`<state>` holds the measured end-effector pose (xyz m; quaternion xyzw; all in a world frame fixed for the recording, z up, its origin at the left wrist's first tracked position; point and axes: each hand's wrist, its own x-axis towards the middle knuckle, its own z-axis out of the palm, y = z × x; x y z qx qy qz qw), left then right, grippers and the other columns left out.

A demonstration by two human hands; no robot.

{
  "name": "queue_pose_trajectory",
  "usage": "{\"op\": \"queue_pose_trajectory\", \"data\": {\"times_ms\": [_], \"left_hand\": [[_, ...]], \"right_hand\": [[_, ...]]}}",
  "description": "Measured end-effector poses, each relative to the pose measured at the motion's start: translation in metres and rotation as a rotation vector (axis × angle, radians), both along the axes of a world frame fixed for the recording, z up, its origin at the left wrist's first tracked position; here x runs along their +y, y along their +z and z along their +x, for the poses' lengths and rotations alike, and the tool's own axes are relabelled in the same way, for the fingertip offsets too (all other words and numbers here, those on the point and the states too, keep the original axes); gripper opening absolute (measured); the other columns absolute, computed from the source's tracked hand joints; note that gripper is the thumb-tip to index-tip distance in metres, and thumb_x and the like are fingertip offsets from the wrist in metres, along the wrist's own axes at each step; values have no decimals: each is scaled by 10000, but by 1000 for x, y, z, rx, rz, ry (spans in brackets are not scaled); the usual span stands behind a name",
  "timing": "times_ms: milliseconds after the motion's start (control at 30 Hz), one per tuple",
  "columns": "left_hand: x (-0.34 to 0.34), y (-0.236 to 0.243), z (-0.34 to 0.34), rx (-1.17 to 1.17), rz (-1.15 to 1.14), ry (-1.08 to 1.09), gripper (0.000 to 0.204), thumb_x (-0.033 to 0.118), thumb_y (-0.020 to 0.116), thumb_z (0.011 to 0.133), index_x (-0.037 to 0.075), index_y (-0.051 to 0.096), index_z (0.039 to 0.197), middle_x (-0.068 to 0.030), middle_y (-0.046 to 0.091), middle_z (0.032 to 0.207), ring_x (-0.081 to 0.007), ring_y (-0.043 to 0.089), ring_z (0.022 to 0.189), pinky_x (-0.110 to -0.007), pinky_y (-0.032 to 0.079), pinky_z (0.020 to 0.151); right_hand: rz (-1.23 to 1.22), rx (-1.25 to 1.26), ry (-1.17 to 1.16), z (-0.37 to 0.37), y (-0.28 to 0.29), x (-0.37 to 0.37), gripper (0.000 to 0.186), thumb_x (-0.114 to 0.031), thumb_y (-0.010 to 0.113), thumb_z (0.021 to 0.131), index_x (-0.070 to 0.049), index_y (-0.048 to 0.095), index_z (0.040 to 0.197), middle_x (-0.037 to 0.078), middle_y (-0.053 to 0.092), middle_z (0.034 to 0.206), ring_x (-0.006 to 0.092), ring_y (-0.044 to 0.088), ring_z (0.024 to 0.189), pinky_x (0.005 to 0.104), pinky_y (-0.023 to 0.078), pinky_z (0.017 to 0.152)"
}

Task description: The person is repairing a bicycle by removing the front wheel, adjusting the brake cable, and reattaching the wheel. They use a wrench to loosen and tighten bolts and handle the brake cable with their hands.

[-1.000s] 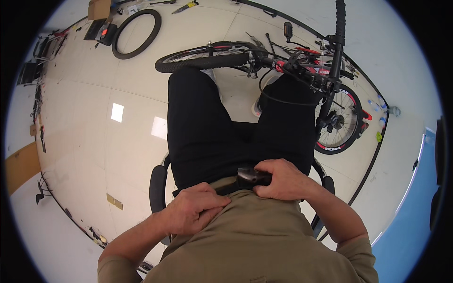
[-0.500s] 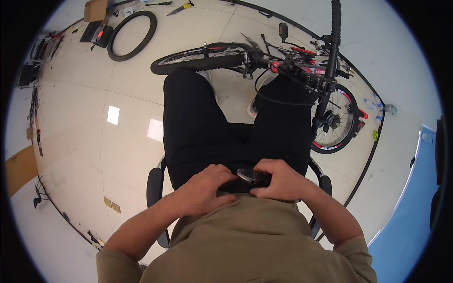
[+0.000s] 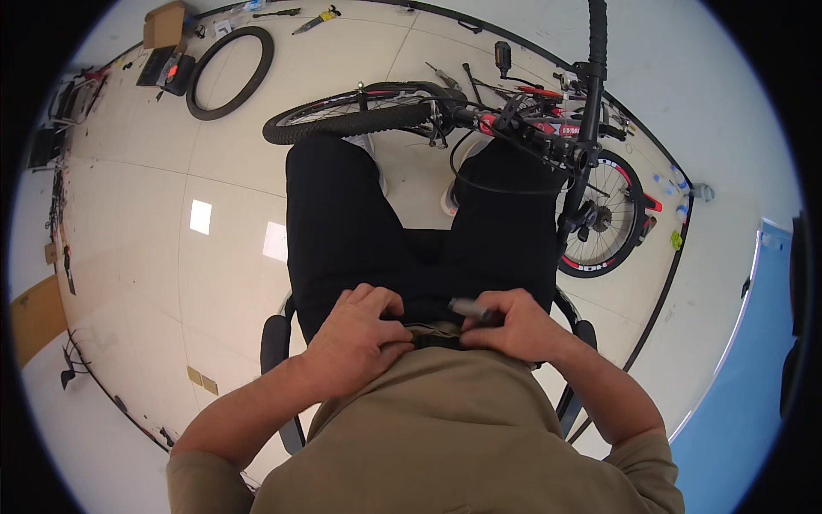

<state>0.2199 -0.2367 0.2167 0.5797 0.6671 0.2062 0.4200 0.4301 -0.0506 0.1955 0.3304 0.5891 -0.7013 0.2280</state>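
At my waist, my left hand (image 3: 364, 338) has curled, closed fingers on the waistband between my olive shirt (image 3: 428, 411) and my black trousers (image 3: 342, 240); what exactly they grip is unclear. My right hand (image 3: 509, 330) pinches a belt buckle (image 3: 470, 310), grey-brown and blurred, over the dark belt (image 3: 435, 340), which shows in a gap between my hands. I am seated in a chair whose black armrest (image 3: 274, 343) shows beside my left thigh.
In front of my knees lies a bicycle (image 3: 548, 128) with its wheels (image 3: 603, 244) at floor level. A loose tyre (image 3: 195, 98), an open cardboard box (image 3: 161, 30) and a yellow tool (image 3: 318, 21) lie farther off. A wooden board (image 3: 38, 313) stands at the left.
My left hand has moved up along the waistband and its fingers have bent more. The buckle in my right hand has tilted and is blurred now. The whole view has shifted slightly.
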Motion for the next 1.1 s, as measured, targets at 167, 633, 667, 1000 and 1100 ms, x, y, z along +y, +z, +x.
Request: {"op": "queue_pose_trajectory", "data": {"times_ms": [167, 633, 667, 1000, 1100], "left_hand": [[-8, -2, -9, -233, -171, -5, 227, 179, 740, 847, 125, 751, 1067, -69, 619, 1067, -258, 567, 1020, -383, 450, 935], [20, -36, -53, -529, -266, 12, 276, 154, 719, 915, 101, 718, 1186, -72, 702, 1012, -169, 638, 949, -310, 502, 875], [26, -35, -54, -515, -243, 191, 280, 130, 718, 913, 82, 711, 1189, -71, 701, 999, -154, 640, 924, -294, 513, 846], [112, -119, -108, 481, 496, 554, 259, 108, 698, 814, 57, 703, 1068, -87, 670, 993, -288, 593, 1027, -411, 422, 936], [119, -129, -112, 486, 478, 558, 229, 159, 700, 814, 72, 712, 1026, -79, 685, 960, -270, 605, 978, -410, 417, 920]], "right_hand": [[-134, -38, -42, 4, -4, -1, 200, -162, 787, 813, -3, 721, 915, 44, 714, 862, 118, 653, 839, 273, 509, 824], [333, 131, -318, -3, -7, 4, 203, -201, 749, 871, -10, 704, 919, 5, 661, 765, 67, 583, 725, 257, 492, 699], [415, 124, -418, 2, -8, 9, 162, -180, 742, 865, -25, 704, 886, -22, 640, 738, 50, 564, 688, 238, 469, 658], [627, -155, -1065, 67, -45, 98, 439, 27, 661, 746, -40, 662, 1180, 52, 654, 1016, 59, 499, 633, 222, 334, 489], [474, -136, -1027, 80, -61, 95, 495, 105, 595, 703, -58, 610, 1169, 85, 644, 1078, 59, 487, 616, 225, 317, 445]]}}
